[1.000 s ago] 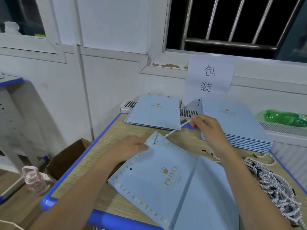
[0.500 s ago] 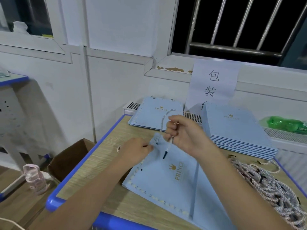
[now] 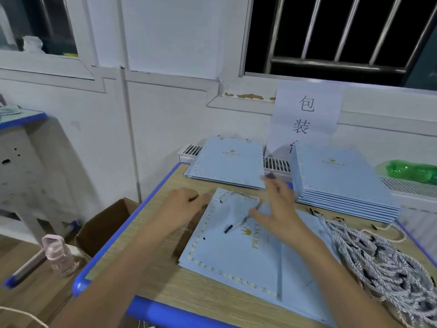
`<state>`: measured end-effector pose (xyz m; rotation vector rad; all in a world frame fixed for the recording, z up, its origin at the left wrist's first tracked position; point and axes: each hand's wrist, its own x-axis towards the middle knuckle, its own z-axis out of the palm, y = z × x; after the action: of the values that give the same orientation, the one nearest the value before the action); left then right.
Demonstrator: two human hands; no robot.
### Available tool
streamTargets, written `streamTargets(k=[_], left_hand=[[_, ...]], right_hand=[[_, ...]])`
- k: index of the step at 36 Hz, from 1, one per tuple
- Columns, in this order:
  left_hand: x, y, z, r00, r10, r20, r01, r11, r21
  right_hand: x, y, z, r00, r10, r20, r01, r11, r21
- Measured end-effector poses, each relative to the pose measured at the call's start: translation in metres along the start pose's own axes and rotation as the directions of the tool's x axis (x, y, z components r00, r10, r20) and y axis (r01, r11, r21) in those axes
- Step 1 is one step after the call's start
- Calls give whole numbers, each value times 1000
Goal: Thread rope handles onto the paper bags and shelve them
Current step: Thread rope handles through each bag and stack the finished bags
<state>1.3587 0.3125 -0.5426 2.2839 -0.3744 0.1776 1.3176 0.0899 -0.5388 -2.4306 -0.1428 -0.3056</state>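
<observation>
Paper bag (image 3: 238,252) lies flat on the wooden table (image 3: 151,228), just in front of the thin pile of bags (image 3: 227,164) — a rope handle (image 3: 238,224) trails loose across its top. Right hand (image 3: 279,209) hovers over the rope, fingers spread, gripping nothing. Left hand (image 3: 184,207) rests at the bag's left edge; its grip is too blurred to tell.

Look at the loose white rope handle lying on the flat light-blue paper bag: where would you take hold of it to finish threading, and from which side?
Pinch the white rope handle just behind its dark stiff tip, coming from above. That free end lies loose on the flat light-blue paper bag, pointing toward the unthreaded hole near the bag's left edge. The right hand already hovers beside it.
</observation>
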Motion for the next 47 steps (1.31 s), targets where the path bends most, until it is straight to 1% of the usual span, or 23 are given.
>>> streamTargets(k=[1, 3, 5, 7, 9, 11, 13, 15, 17, 20, 23, 25, 30, 43, 45, 47], left_hand=[[-2, -2, -5, 998, 10, 57, -9, 1000, -24], [-9, -8, -12, 983, 53, 179, -50, 999, -19], [-16, -15, -12, 961, 54, 273, -51, 999, -17], [-19, -19, -10, 957, 30, 287, -17, 999, -49], [-19, -17, -8, 959, 48, 278, 10, 979, -203], [-17, -14, -7, 948, 68, 310, 35, 948, -316], [-17, -17, -6, 930, 69, 361, 72, 929, -363], [-17, -20, -4, 922, 81, 380, 87, 910, -405], [-19, -21, -3, 922, 110, 371, 68, 898, -436], [-21, -19, -1, 932, 124, 341, 56, 880, -472], [-22, -17, 0, 937, 131, 323, 42, 878, -476], [-22, -17, 1, 937, 133, 323, 40, 878, -477], [-23, -16, 1, 930, 149, 336, 39, 869, -493], [-22, -15, 3, 925, 151, 349, 67, 838, -541], [-23, -15, 3, 927, 158, 341, 64, 829, -556], [-23, -14, 2, 929, 175, 325, 44, 822, -567]], right_hand=[[-3, 0, 1, 993, -99, 64, 98, 995, 14], [-7, -2, 7, 945, -252, 209, 244, 968, 62], [-7, -6, 14, 902, -324, 286, 321, 945, 61], [-7, -11, 20, 892, -348, 290, 353, 935, 36], [-8, -15, 24, 896, -371, 243, 381, 925, 5], [-11, -19, 25, 906, -370, 207, 379, 925, -6], [-15, -23, 26, 918, -352, 181, 354, 935, 25], [-19, -27, 28, 923, -350, 161, 345, 937, 60], [-21, -31, 30, 919, -365, 148, 358, 931, 70], [-23, -38, 35, 922, -378, 88, 374, 926, 55], [-23, -44, 35, 929, -370, 29, 368, 929, 45], [-23, -47, 34, 930, -367, 14, 367, 930, 20], [-24, -50, 31, 934, -355, 41, 356, 934, -36], [-27, -55, 32, 930, -343, 128, 351, 936, -38], [-28, -56, 36, 939, -329, 101, 330, 944, 1], [-28, -56, 38, 959, -277, 54, 270, 957, 105]])
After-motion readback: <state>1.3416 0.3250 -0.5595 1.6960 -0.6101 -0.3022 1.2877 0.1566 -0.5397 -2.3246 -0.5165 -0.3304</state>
